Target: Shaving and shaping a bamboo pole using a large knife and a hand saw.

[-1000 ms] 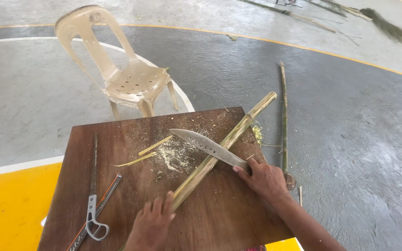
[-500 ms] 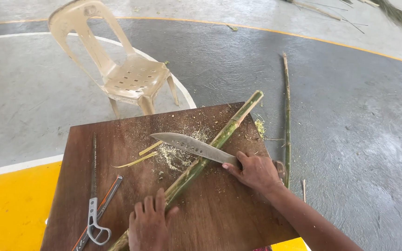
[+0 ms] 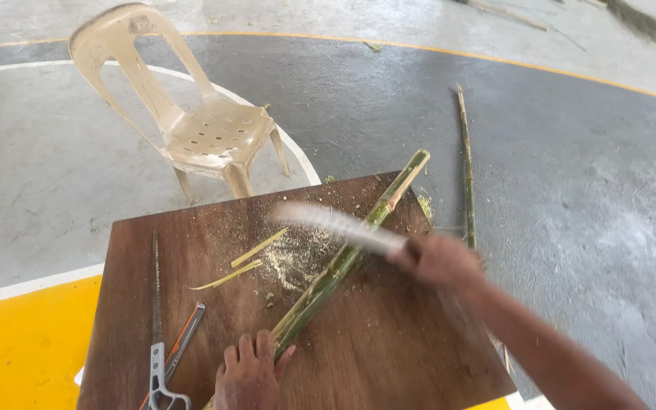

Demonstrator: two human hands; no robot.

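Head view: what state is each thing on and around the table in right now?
Bamboo stalk: flat, diagonal on table.
Left hand: pressing the stalk's near end.
Right hand: gripping the knife.
Knife: blurred above the stalk.
Saw: lying untouched.
Chair: upright, unoccupied.

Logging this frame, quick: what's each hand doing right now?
Left hand: open, pressing the near end of the bamboo stalk onto the wooden table.
Right hand: closed on the knife, which is blurred.

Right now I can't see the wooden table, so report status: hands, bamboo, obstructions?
Left hand pins the green bamboo pole on the table. Right hand grips a motion-blurred long blade over it. Hand saw lies left, apart.
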